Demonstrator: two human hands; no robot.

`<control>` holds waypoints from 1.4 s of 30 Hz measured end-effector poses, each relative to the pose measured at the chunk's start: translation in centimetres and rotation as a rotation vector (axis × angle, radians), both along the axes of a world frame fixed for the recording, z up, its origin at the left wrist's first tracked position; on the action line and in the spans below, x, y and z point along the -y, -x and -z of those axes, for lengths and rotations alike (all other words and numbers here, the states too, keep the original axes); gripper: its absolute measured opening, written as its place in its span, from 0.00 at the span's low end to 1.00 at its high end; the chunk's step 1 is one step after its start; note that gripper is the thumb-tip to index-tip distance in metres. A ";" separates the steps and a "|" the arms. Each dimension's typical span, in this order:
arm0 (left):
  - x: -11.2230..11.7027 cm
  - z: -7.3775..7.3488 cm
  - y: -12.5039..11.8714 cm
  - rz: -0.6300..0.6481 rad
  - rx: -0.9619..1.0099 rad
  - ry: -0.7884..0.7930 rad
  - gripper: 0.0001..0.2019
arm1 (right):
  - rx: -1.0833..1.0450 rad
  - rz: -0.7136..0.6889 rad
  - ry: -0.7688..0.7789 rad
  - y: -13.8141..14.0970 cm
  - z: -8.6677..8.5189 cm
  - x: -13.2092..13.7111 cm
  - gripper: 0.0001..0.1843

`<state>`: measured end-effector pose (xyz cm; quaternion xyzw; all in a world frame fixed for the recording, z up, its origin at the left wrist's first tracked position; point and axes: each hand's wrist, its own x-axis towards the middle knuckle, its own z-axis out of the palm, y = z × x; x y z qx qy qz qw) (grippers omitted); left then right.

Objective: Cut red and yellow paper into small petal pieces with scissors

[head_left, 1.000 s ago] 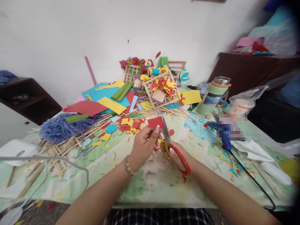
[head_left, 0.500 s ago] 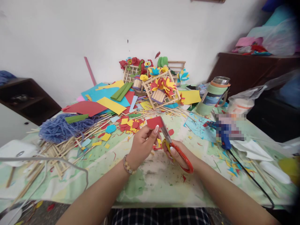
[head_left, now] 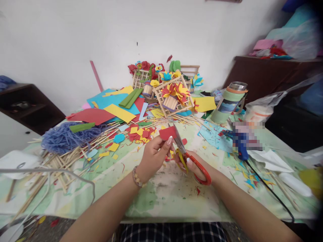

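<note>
Between the thumb and fingers of my left hand point(head_left: 157, 149) a small piece of red paper point(head_left: 167, 133) is pinched, held above the table. My right hand point(head_left: 193, 164) is wrapped round the handles of a pair of scissors point(head_left: 199, 168), one loop orange-red, the other yellow. The scissor blades point up and away, parted a little, at the right edge of the red paper. Below and beyond the hands lie cut red and yellow paper squares point(head_left: 140, 131) and a blue scalloped paper piece point(head_left: 119, 138).
Stick frames with paper flowers point(head_left: 174, 95) stand at the back. Blue yarn point(head_left: 73, 137) lies on thin wooden sticks point(head_left: 59, 168) at left. On the right are a green bottle point(head_left: 228, 104), a blue glue gun point(head_left: 242, 148) with a black cord, and paper scraps point(head_left: 249, 183).
The scissors have shifted slightly to the right and their blades are now parted. The red paper has turned a little in my left hand.
</note>
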<state>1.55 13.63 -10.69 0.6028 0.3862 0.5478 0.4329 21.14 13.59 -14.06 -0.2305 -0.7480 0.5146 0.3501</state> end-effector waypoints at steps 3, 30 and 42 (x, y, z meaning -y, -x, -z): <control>-0.1 -0.2 0.1 -0.009 -0.010 -0.020 0.25 | 0.004 -0.013 0.039 -0.2 0.1 -0.1 0.36; -0.3 -0.8 1.0 -0.011 0.007 -0.025 0.21 | 0.039 0.001 0.120 -0.6 0.4 -0.2 0.37; -0.2 -1.0 1.0 0.095 0.002 -0.030 0.23 | 0.022 -0.030 0.038 -0.7 0.1 -0.4 0.36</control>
